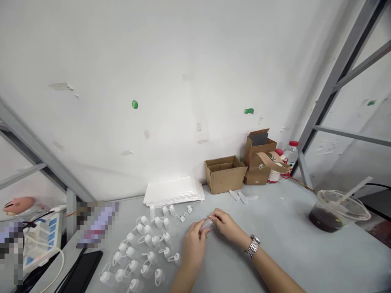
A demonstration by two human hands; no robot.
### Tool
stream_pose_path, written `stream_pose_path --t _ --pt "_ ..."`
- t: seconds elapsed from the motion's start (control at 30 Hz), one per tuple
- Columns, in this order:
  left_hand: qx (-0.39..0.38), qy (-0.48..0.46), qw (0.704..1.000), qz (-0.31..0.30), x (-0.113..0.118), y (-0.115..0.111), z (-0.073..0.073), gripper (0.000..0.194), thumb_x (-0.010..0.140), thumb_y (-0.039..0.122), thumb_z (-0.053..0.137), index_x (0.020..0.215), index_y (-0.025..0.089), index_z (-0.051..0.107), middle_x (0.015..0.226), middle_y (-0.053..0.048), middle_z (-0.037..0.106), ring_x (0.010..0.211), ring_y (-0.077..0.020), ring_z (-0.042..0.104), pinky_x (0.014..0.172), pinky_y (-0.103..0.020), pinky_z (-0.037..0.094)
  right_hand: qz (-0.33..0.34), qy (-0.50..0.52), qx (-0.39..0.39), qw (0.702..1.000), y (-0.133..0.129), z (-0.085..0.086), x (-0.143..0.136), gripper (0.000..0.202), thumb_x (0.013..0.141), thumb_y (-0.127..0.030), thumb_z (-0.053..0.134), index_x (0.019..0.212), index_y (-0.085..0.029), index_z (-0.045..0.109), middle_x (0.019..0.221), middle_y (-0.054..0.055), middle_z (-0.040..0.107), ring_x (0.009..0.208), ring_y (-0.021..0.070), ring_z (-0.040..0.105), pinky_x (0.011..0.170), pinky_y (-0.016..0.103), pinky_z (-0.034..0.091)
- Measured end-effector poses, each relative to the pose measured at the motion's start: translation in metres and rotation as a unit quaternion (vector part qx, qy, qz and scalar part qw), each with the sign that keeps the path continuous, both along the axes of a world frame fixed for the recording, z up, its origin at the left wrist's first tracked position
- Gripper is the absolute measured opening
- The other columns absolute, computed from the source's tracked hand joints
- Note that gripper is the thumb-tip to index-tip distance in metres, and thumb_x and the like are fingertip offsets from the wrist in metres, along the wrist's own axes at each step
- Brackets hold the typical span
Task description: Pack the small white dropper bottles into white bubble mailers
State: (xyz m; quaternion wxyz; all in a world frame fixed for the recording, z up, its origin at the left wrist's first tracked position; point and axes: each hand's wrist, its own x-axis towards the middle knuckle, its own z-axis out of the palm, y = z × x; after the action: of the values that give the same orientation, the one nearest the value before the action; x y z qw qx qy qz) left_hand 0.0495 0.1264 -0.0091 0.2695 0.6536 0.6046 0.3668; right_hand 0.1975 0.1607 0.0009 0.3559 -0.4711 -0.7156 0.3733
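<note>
Presently, we note the left hand (194, 241) and right hand (225, 224), fingers grasping a translucent bottle (206, 224) over the table (290, 244) (top obscured); capped bottles (148, 239) cluster at its eight o'clock, an open carton (227, 180) at one.

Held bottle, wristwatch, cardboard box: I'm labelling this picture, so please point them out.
Held bottle (206, 224), head view: translucent body.
Wristwatch (253, 246), head view: metal band.
Cardboard box (226, 180), head view: front wall.

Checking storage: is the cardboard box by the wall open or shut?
Open: the cardboard box shows its inner walls through its uncovered top.
</note>
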Motion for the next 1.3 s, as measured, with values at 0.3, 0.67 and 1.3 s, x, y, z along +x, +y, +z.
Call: stream_pose_path --t 0.3,0.67,1.3 --pt "0.055 -0.079 0.993 0.062 0.002 -0.003 0.002 0.022 0.076 0.031 0.052 0.091 0.024 0.066 0.090 -0.008 0.069 0.088 -0.0263 0.061 0.079 -0.037 0.045 -0.114 0.134 -0.061 0.983 0.005 -0.012 -0.006 0.051 0.079 -0.065 0.037 0.061 -0.018 0.050 0.055 -0.003 0.043 0.052 0.0122 0.043 0.054 0.026 0.036" --pt "-0.086 -0.497 0.863 0.020 0.003 0.004 0.012 0.045 0.072 0.052 0.058 0.101 0.019 0.067 0.112 -0.011 0.065 0.109 -0.0258 0.055 0.095 -0.036 0.040 0.122 0.441 -0.298 0.838 -0.017 -0.006 -0.033 0.035 0.073 -0.048 0.064 0.081 -0.014 0.062 0.065 0.001 0.059 0.059 0.0111 0.056 0.062 0.025 0.043" --pt "-0.041 -0.564 0.816 0.122 -0.010 0.005 0.030 0.041 0.063 0.036 0.072 0.098 0.015 0.064 0.096 -0.011 0.071 0.101 -0.0254 0.061 0.096 -0.040 0.040 -0.041 0.188 -0.111 0.975 -0.013 -0.004 -0.023 0.025 0.064 -0.038 0.070 0.071 -0.017 0.059 0.061 -0.004 0.052 0.059 0.0122 0.045 0.059 0.024 0.036"
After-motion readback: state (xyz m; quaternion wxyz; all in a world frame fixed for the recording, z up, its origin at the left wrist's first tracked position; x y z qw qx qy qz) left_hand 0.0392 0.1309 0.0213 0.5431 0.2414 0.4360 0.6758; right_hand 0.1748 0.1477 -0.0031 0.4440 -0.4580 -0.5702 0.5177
